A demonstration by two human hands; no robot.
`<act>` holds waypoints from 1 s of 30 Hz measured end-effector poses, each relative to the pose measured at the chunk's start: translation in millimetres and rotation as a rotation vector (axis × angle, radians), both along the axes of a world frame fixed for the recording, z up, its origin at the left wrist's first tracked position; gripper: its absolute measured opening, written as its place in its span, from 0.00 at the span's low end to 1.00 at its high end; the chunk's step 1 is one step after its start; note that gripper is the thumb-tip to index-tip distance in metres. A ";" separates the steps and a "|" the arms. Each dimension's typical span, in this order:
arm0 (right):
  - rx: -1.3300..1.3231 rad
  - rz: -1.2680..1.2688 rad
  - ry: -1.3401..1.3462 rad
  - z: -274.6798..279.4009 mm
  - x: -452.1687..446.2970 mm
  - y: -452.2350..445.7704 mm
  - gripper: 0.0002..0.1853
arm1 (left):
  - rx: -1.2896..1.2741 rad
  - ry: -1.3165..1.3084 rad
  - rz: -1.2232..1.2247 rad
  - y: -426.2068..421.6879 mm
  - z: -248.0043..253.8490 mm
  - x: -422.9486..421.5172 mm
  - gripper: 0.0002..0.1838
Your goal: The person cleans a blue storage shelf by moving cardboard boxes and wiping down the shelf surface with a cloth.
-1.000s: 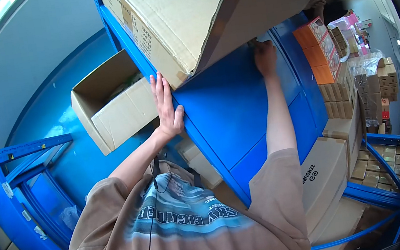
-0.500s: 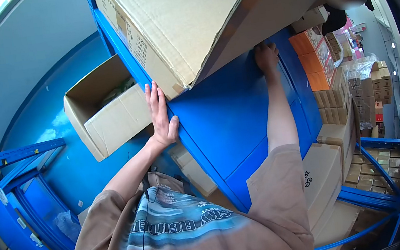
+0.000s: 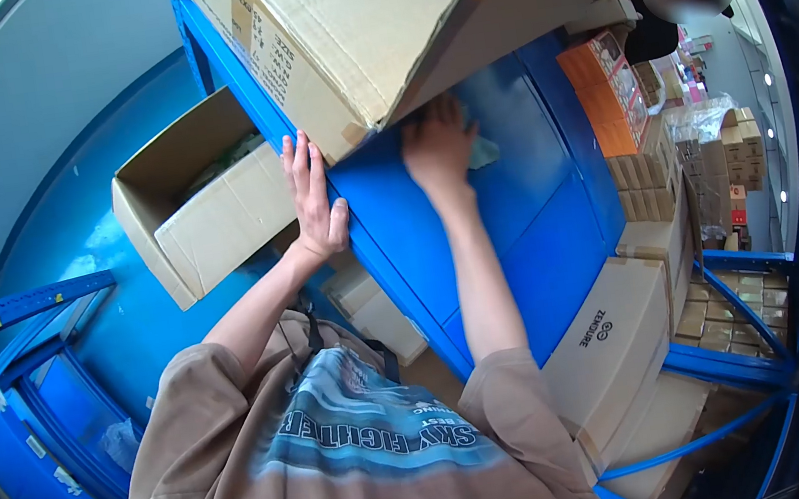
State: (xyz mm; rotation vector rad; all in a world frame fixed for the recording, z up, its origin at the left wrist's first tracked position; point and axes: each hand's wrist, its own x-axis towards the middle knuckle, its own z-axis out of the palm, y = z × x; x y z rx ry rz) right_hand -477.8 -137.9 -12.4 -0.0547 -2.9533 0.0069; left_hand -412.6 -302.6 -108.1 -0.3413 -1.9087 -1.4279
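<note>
My left hand (image 3: 317, 208) rests on the front edge of a blue metal shelf (image 3: 511, 255), fingers stretched out, thumb apart, holding nothing. Under the flap of a large open cardboard box (image 3: 331, 36), my right hand (image 3: 440, 151) presses a pale green cloth (image 3: 484, 152) against the shelf surface. Motion blurs its fingers a little, and part of the cloth is hidden beneath them. The large box stands on the same shelf, just beyond both hands. A smeared, hazy patch shows on the blue surface right of the cloth.
A smaller open carton (image 3: 224, 222) sits left of the shelf edge. Orange boxes (image 3: 601, 92) and a carton marked ZENDURE (image 3: 602, 334) are to the right. Another person (image 3: 657, 24) is at the upper right. Blue rack beams (image 3: 727, 363) cross the lower right.
My right hand has moved left across the shelf, toward the large box, and the green cloth now shows under it. My left hand stays on the shelf edge. The view has shifted slightly.
</note>
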 end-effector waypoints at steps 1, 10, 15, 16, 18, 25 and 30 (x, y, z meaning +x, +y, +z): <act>0.012 0.026 0.005 -0.1 15.9 -17.4 0.33 | 0.008 0.011 0.000 -1.7 3.9 0.6 0.41; -0.208 0.347 -0.060 28.4 111.2 -111.1 0.21 | -0.038 -0.010 0.143 7.2 1.1 1.8 0.36; -0.418 0.518 -0.014 16.9 115.2 -91.1 0.21 | -0.011 -0.008 0.112 6.7 -2.0 5.5 0.36; -0.447 0.558 -0.025 16.5 113.9 -85.3 0.21 | -0.007 -0.006 0.090 3.3 -5.0 5.9 0.36; -0.474 0.591 -0.029 16.6 111.7 -73.7 0.21 | -0.003 0.000 0.057 -1.6 -7.6 6.7 0.37; -0.141 0.476 -0.086 11.1 83.6 -5.5 0.28 | 0.005 -0.025 -0.021 -2.5 -9.9 8.5 0.41; -0.059 0.325 -0.054 7.4 50.7 37.9 0.28 | -0.033 -0.024 0.000 -3.1 -13.2 7.2 0.42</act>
